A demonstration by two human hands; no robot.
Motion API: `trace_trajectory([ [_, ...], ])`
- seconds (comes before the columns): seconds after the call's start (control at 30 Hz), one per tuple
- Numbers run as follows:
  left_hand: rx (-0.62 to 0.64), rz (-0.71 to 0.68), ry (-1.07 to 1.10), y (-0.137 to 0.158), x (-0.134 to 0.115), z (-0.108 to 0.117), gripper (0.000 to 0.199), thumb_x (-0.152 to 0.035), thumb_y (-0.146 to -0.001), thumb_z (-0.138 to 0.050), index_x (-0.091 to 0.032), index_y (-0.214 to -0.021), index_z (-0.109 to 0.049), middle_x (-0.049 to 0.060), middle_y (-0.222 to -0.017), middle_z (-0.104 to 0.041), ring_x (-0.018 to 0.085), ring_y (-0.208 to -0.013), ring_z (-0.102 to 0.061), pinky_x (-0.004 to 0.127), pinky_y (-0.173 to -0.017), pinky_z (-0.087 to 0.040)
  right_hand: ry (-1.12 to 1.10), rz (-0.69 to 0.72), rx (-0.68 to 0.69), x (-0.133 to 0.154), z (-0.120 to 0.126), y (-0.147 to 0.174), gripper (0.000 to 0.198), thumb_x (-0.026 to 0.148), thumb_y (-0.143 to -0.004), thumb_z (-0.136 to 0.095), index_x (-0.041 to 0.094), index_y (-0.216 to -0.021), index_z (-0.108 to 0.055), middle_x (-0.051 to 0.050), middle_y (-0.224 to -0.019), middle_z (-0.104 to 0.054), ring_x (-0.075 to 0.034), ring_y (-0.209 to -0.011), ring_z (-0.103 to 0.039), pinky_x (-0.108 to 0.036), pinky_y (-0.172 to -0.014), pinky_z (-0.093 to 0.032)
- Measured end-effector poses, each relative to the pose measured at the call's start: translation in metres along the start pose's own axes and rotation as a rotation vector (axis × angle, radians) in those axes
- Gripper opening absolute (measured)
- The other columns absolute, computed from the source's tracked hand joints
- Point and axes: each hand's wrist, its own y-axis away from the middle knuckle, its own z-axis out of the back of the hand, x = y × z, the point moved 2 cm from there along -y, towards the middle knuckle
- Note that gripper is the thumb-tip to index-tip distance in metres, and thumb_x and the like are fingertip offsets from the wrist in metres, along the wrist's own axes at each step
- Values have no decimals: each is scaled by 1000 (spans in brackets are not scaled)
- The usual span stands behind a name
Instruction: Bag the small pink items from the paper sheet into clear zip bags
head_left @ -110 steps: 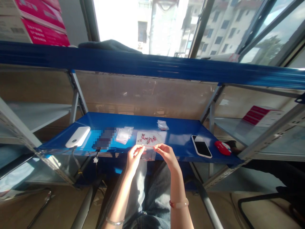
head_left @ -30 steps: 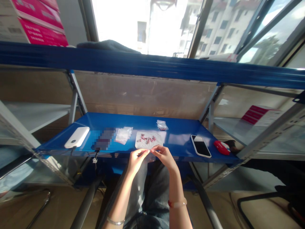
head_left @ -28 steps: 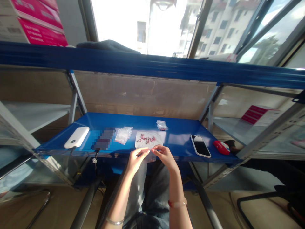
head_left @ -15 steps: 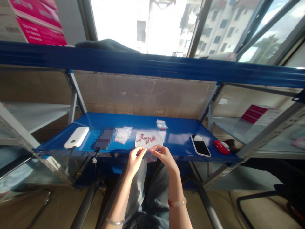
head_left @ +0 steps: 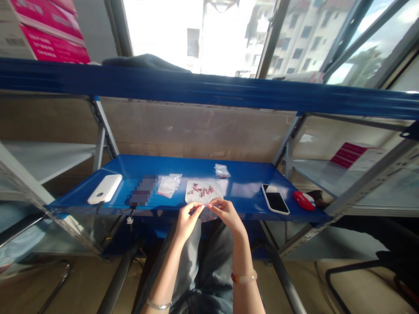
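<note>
At the front edge of the shelf, my left hand (head_left: pixel 189 218) and my right hand (head_left: pixel 226 213) pinch the top edge of a small clear plastic bag (head_left: pixel 208 215) between thumbs and fingers. The bag hangs below my fingertips, and its contents are too blurred to make out. Just beyond my hands, a white sheet (head_left: pixel 216 198) bears several small dark red pieces (head_left: pixel 207 191). To the left lies a stack of clear zip bags (head_left: pixel 168 185). Farther back is a small pile of bags (head_left: pixel 221 170) with dark red bits at its lower edge.
A white power bank (head_left: pixel 105 188) and a blurred-out dark object (head_left: pixel 144 189) with a cable lie on the left of the blue shelf (head_left: pixel 163 163). A phone (head_left: pixel 275 199) and a red item (head_left: pixel 303 200) are on the right. A blue beam (head_left: pixel 209 89) crosses above.
My fingertips have come closer together along the bag's top edge, the left hand shifting slightly right. Things on the shelf have stayed in place.
</note>
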Motion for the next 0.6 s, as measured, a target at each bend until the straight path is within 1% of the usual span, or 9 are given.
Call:
trace_trajectory([
  [0.17,-44,-3,-22,0,-1,1,22,-37,-78,-62,-16,-78,-66,5,-80,-70,20,-80,-65,29,-76,-49,-80,-65,-7,4,-3,2,38,51,-68,-69,14,-77,-67,-3,-73,-63,-13,-58,-54,-23,-48,-42],
  [0.37,-43,-18,-66,0,0,1,21,-36,-80,-59,-16,-79,-65,5,-81,-69,20,-82,-63,30,-78,-47,-80,-80,26,4,-6,1,37,50,-68,-69,13,-75,-68,-4,-70,-64,-13,-56,-55,-23,-49,-43],
  [0.6,-49,-45,-92,2,-3,1,20,-35,-81,-58,-16,-78,-66,5,-80,-70,21,-81,-64,30,-77,-47,-3,5,15,8,-5,1,33,48,-72,-67,16,-75,-69,-5,-75,-66,-16,-66,-59,-26,-56,-46],
])
